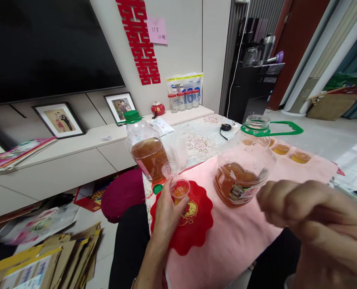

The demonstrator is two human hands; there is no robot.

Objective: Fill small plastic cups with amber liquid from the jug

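Note:
My left hand [166, 216] is wrapped round a small clear plastic cup [180, 188] with some amber liquid in it, over a red scalloped tray [196, 233] with a gold print. Just behind that cup is another clear cup [170, 169]. My right hand [311, 216] is raised close to the camera, fingers curled; whatever they hold, if anything, is hidden. Between the hands stands a large uncapped plastic jug [238, 180], part full of brown liquid, with a green handle. A similar jug [149, 156] with a green cap stands at the left. A loose green cap [157, 189] lies near the tray.
Cups of amber liquid [300, 156] stand on the pink cloth [226, 245] behind the open jug. A black tape measure [225, 127] lies farther back. Red-lidded jars [184, 101] and framed photos [59, 119] line the cabinet. Flattened cardboard [52, 257] lies on the floor at left.

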